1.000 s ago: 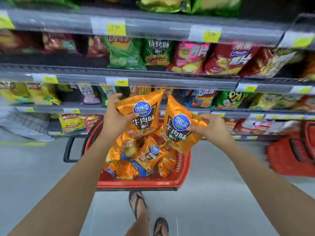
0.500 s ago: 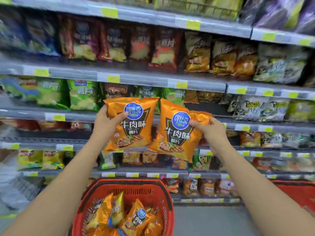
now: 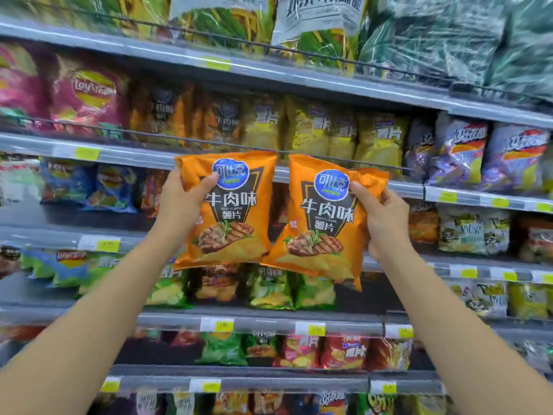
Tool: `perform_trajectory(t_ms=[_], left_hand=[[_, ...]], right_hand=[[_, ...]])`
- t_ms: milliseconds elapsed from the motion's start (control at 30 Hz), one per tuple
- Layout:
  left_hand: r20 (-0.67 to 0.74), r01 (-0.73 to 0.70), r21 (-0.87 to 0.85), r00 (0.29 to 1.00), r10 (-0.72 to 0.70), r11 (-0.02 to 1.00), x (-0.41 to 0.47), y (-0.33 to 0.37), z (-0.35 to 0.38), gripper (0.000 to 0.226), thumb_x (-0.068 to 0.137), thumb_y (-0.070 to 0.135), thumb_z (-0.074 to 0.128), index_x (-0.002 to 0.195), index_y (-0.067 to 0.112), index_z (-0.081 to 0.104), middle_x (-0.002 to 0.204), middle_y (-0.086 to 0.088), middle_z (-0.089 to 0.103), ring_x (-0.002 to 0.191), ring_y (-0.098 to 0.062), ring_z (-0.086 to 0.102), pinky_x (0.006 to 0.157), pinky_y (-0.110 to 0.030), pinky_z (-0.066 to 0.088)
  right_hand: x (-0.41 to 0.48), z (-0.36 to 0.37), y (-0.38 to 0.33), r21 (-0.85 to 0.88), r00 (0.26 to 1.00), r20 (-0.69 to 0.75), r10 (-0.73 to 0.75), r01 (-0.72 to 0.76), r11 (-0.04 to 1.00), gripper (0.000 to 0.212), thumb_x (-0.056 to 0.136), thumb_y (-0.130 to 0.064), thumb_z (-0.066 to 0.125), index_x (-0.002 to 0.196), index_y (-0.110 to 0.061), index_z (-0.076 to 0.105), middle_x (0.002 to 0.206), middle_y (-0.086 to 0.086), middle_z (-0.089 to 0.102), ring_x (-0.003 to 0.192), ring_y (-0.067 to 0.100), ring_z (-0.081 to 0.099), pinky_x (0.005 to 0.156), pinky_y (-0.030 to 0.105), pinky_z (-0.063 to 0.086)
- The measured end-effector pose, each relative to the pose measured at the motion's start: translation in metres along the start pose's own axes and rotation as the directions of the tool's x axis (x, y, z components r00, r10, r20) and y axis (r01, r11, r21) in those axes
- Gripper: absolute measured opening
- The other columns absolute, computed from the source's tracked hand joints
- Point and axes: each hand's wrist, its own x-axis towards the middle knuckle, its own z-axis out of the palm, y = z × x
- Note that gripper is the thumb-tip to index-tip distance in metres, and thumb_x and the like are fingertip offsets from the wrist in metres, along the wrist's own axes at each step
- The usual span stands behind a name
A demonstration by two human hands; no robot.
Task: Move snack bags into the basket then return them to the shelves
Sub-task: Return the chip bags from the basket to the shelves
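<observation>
I hold two orange beef-flavour chip bags up in front of the shelves. My left hand (image 3: 182, 205) grips the left orange bag (image 3: 230, 229) by its upper left edge, thumb across the front. My right hand (image 3: 381, 217) grips the right orange bag (image 3: 317, 235) by its upper right corner, which is crumpled. Both bags hang upright side by side, their inner edges touching low down. Just above them, the shelf rail (image 3: 143, 155) fronts a row of similar orange and yellow bags (image 3: 227, 121). The basket is out of view.
Several shelves of snack bags fill the view: pink Lay's bags (image 3: 86, 94) upper left, purple bags (image 3: 466, 154) upper right, green bags (image 3: 269, 289) below the held ones, red bags (image 3: 344, 351) lower down. Yellow price tags line each shelf edge.
Both hands lifted the two orange bags from over the red basket up to the higher shelves. The view tilted upward, and the basket dropped out of sight.
</observation>
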Motion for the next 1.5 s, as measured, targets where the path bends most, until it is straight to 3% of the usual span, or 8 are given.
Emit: perform_trajectory(t_ms=[67, 200, 367, 567, 733, 1033, 1233, 1500], left_hand=[[-0.005, -0.010, -0.015, 1.000, 0.010, 1.000, 0.033, 0.003, -0.007, 0.026, 0.090, 0.033, 0.065, 0.106, 0.015, 0.056, 0.091, 0.005, 0.065, 0.068, 0.001, 0.063, 0.050, -0.013, 0.048], [-0.007, 0.003, -0.029, 1.000, -0.003, 1.000, 0.094, 0.002, -0.020, 0.036, 0.085, 0.042, 0.069, 0.106, 0.015, 0.060, 0.097, -0.001, 0.069, 0.080, -0.012, 0.069, 0.070, -0.030, 0.057], [0.027, -0.007, -0.056, 1.000, 0.008, 0.998, 0.178, -0.002, -0.049, 0.024, 0.087, 0.034, 0.069, 0.073, 0.020, 0.057, 0.084, -0.002, 0.069, 0.066, -0.011, 0.067, 0.057, -0.021, 0.054], [0.075, 0.041, -0.151, 0.997, -0.030, 0.988, 0.264, 0.006, -0.076, 0.021, 0.088, 0.028, 0.070, 0.074, 0.018, 0.057, 0.072, 0.002, 0.067, 0.047, -0.002, 0.063, 0.042, -0.017, 0.050], [0.103, -0.110, -0.047, 0.988, 0.114, 0.993, 0.306, -0.011, -0.084, 0.023, 0.085, 0.038, 0.071, 0.086, 0.021, 0.056, 0.099, -0.005, 0.067, 0.090, -0.020, 0.066, 0.079, -0.037, 0.056], [-0.052, -0.030, -0.122, 0.998, 0.024, 0.992, 0.363, -0.029, -0.073, 0.047, 0.086, 0.032, 0.071, 0.125, 0.012, 0.054, 0.111, -0.002, 0.061, 0.100, -0.020, 0.054, 0.087, -0.029, 0.040], [0.022, -0.169, 0.133, 0.986, 0.167, 0.977, 0.381, -0.033, -0.060, 0.058, 0.085, 0.030, 0.072, 0.134, 0.011, 0.047, 0.130, -0.009, 0.058, 0.119, -0.025, 0.053, 0.098, -0.031, 0.040], [-0.118, 0.177, 0.412, 0.983, -0.140, 0.894, 0.381, -0.055, -0.066, 0.098, 0.083, 0.045, 0.071, 0.148, 0.000, 0.013, 0.145, -0.023, 0.040, 0.130, -0.040, 0.043, 0.104, -0.045, 0.040]], right_hand=[[0.014, 0.024, -0.009, -0.001, 1.000, -0.004, -0.003, 0.003, 1.000, 0.009, 0.086, -0.021, 0.072, 0.083, -0.015, 0.065, 0.089, 0.011, 0.074, 0.080, 0.026, 0.072, 0.071, 0.042, 0.060], [0.036, 0.070, -0.017, 0.008, 0.998, -0.056, -0.008, 0.009, 1.000, 0.015, 0.085, -0.025, 0.073, 0.083, -0.015, 0.062, 0.085, 0.009, 0.075, 0.077, 0.022, 0.073, 0.068, 0.038, 0.060], [0.060, 0.135, -0.012, 0.029, 0.991, -0.121, 0.064, -0.061, 0.998, 0.018, 0.085, -0.026, 0.073, 0.082, -0.015, 0.059, 0.083, 0.006, 0.075, 0.072, 0.019, 0.073, 0.062, 0.033, 0.060], [0.096, 0.197, -0.012, 0.088, 0.981, -0.150, 0.126, -0.113, 0.990, 0.019, 0.082, -0.025, 0.075, 0.087, -0.015, 0.061, 0.069, 0.004, 0.073, 0.056, 0.016, 0.070, 0.043, 0.029, 0.054], [0.127, 0.238, -0.007, 0.069, 0.983, -0.108, 0.148, -0.141, 0.988, 0.036, 0.080, -0.026, 0.077, 0.109, -0.008, 0.064, 0.077, 0.008, 0.075, 0.067, 0.021, 0.073, 0.061, 0.041, 0.060], [0.162, 0.254, 0.005, 0.007, 0.969, -0.146, 0.200, -0.201, 0.980, 0.054, 0.074, -0.032, 0.082, 0.118, -0.011, 0.058, 0.084, 0.012, 0.074, 0.065, 0.023, 0.073, 0.058, 0.039, 0.058], [0.172, 0.258, 0.014, 0.015, 0.962, -0.138, 0.235, -0.235, 0.972, 0.033, 0.077, -0.029, 0.080, 0.097, -0.013, 0.060, 0.070, 0.009, 0.074, 0.054, 0.021, 0.070, 0.060, 0.039, 0.055], [0.188, 0.259, 0.022, 0.053, 0.962, -0.119, 0.246, -0.242, 0.969, 0.035, 0.077, -0.028, 0.080, 0.099, -0.013, 0.058, 0.086, 0.012, 0.071, 0.074, 0.025, 0.069, 0.062, 0.040, 0.055]])
